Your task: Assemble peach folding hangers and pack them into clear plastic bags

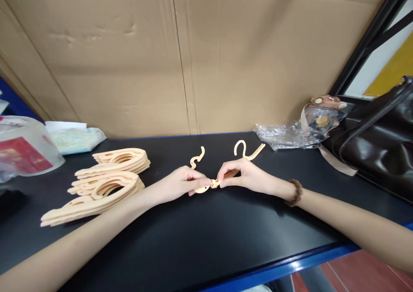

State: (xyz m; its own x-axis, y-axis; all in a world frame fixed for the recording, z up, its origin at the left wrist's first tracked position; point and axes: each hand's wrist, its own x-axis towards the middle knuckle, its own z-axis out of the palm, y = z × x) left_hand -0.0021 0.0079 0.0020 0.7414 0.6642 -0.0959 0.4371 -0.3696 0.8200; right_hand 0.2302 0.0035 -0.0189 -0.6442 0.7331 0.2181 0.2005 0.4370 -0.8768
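Note:
My left hand and my right hand meet at the middle of the black table. Each is closed on a thin pale wooden hook piece. The left hand's piece curls up behind its fingers and ends in a rounded tab at the fingertips. The right hand's piece has a hook and a straight arm sticking up beyond the knuckles. The two pieces touch between the fingertips. A brown band sits on my right wrist.
Stacks of pale wooden hanger parts lie at the left. A plastic bag with a red pack and tissues sit far left. Crumpled clear plastic and a dark leather bag are at the right. A cardboard wall stands behind.

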